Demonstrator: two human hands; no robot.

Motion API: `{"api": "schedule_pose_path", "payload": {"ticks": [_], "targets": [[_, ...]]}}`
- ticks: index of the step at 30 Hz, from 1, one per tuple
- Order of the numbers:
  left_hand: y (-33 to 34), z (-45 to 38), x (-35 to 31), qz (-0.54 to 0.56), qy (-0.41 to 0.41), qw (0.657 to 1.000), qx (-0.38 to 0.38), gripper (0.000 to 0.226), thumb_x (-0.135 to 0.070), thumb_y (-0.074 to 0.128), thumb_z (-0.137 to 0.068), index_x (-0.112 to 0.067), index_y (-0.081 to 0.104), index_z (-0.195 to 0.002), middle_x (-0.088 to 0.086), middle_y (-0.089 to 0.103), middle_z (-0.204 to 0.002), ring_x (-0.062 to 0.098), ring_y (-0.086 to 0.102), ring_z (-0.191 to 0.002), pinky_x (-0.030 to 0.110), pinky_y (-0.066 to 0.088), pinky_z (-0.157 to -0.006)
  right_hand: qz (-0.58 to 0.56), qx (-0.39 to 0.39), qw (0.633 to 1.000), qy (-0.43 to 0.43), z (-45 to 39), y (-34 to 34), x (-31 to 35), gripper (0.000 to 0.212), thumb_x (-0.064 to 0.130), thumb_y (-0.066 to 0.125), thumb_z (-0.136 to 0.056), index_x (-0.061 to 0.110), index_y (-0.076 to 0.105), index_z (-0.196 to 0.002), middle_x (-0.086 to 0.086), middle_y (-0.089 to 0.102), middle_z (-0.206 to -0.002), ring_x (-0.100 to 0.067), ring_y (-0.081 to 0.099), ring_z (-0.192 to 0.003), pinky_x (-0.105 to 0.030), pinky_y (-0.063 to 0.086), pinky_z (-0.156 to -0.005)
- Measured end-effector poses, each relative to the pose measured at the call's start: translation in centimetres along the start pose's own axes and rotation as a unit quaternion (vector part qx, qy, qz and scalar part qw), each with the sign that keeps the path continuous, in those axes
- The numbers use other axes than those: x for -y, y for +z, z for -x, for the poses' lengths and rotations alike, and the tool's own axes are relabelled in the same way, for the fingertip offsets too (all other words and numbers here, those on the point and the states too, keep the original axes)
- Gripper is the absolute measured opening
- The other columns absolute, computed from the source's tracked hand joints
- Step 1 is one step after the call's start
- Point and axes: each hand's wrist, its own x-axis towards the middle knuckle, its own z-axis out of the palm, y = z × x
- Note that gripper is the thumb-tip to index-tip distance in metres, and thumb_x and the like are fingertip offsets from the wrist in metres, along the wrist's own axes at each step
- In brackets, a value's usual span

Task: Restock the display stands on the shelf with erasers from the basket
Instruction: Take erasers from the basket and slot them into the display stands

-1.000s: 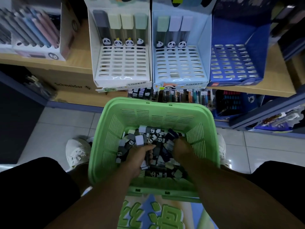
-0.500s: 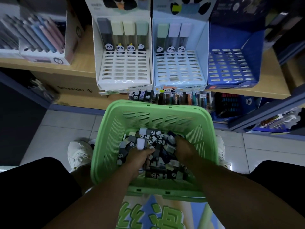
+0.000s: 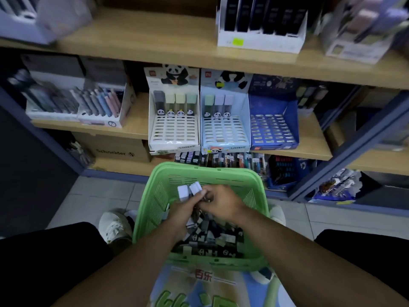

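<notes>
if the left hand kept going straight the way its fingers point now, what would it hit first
Probably the far wall of the basket. The left hand holds pale erasers pointing up and away toward that wall; beyond it is the white stand. Depth is unclear, so it might pass over the rim.

Above the green basket [image 3: 254,185], open air up to the white display stand [image 3: 174,131]; its slotted tray bare below four erasers [image 3: 175,103] at the back; upper shelf board [image 3: 199,63] overhangs. Both hands crowd the basket's middle; erasers cover its floor.

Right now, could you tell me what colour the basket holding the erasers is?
The basket is light green, with slotted walls; the head view shows it plainly.
</notes>
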Motion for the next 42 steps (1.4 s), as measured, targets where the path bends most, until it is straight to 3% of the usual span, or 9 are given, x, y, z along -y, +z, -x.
{"api": "schedule_pose_path", "payload": {"ticks": [6,11,15,20,24,28,32,38,42], "targets": [[0.9,3.3,-3.2,0.033,0.025,0.999,-0.011,0.041,-0.039,0.084,-0.076,-0.008,0.074,-0.099,0.015,0.077,-0.094,0.031,0.074,-0.083,0.04,0.061,-0.071,-0.068,0.023,0.997,0.016,1.9,-3.7,4.5,0.021,0.025,0.069,-0.093,0.026,0.074,-0.113,0.0,0.075,-0.11,-0.018,0.071,-0.1,-0.043,0.058,-0.088],[1.5,5.2,-5.3,0.028,0.076,0.997,0.011,0.059,-0.057,0.089,-0.055,-0.012,0.079,-0.092,0.013,0.077,-0.094,0.028,0.072,-0.088,0.042,0.055,-0.088,-0.163,0.112,0.977,0.08,3.0,-7.7,7.3,0.041,0.026,0.057,-0.102,0.02,0.054,-0.142,-0.012,0.054,-0.143,-0.035,0.063,-0.117,-0.037,0.061,-0.082],[2.2,5.6,-7.9,0.016,0.093,0.994,0.059,0.071,-0.065,0.088,-0.046,-0.021,0.08,-0.102,0.007,0.077,-0.099,0.027,0.07,-0.097,0.039,0.054,-0.09,-0.229,0.103,0.963,0.097,3.0,-11.2,8.9,0.052,0.022,0.07,-0.093,0.019,0.053,-0.142,-0.009,0.067,-0.121,-0.023,0.067,-0.097,-0.032,0.061,-0.081],[2.9,6.4,-11.9,-0.028,0.111,0.988,0.099,0.029,-0.045,0.072,-0.086,-0.02,0.079,-0.098,0.001,0.075,-0.083,0.019,0.067,-0.073,0.029,0.05,-0.066,-0.212,0.036,0.971,0.108,1.2,-14.2,10.0,0.079,0.018,0.082,-0.081,0.007,0.041,-0.147,-0.013,0.065,-0.122,-0.022,0.067,-0.096,-0.027,0.06,-0.067],[2.7,6.1,-15.1,-0.135,0.135,0.979,0.076,0.025,-0.034,0.069,-0.089,-0.013,0.071,-0.075,0.004,0.068,-0.08,0.019,0.053,-0.066,0.032,0.045,-0.063,-0.172,-0.073,0.978,0.095,-1.7,-17.4,9.1,0.042,0.021,0.083,-0.08,0.015,0.06,-0.115,-0.01,0.071,-0.106,-0.015,0.071,-0.071,-0.034,0.062,-0.075],[2.3,4.6,-17.2,-0.257,0.15,0.953,0.063,0.016,-0.022,0.072,-0.083,-0.008,0.07,-0.077,0.004,0.063,-0.064,0.015,0.051,-0.052,0.023,0.045,-0.048,-0.129,-0.213,0.966,0.072,-4.1,-19.2,7.0,0.016,0.025,0.071,-0.093,0.01,0.067,-0.089,-0.013,0.071,-0.099,-0.027,0.07,-0.082,-0.041,0.058,-0.088],[2.9,2.5,-16.7,-0.267,0.167,0.948,0.056,0.018,-0.02,0.072,-0.081,-0.008,0.069,-0.068,0.007,0.075,-0.076,0.017,0.059,-0.06,0.028,0.05,-0.058,-0.004,-0.269,0.963,0.031,-5.9,-19.4,5.8,0.017,0.024,0.068,-0.095,0.007,0.067,-0.096,-0.01,0.07,-0.08,-0.026,0.068,-0.081,-0.038,0.05,-0.085],[5.6,1.5,-16.1,-0.21,0.17,0.96,0.072,0.019,-0.01,0.071,-0.081,0.005,0.071,-0.093,0.02,0.075,-0.083,0.022,0.06,-0.048,0.036,0.057,-0.053,0.092,-0.329,0.939,-0.049,-7.6,-19.2,5.2,0.038,0.014,0.059,-0.099,0.026,0.052,-0.135,0.006,0.062,-0.087,-0.006,0.059,-0.069,-0.025,0.042,-0.054],[6.9,0.9,-15.7,-0.211,0.16,0.96,0.096,0.023,-0.011,0.07,-0.087,0.0,0.067,-0.107,0.017,0.076,-0.086,0.021,0.063,-0.059,0.043,0.06,-0.063,0.095,-0.338,0.934,-0.066,-8.5,-19.3,4.8,0.029,0.018,0.056,-0.101,0.024,0.06,-0.129,-0.001,0.068,-0.098,-0.015,0.063,-0.082,-0.026,0.048,-0.067]]}}
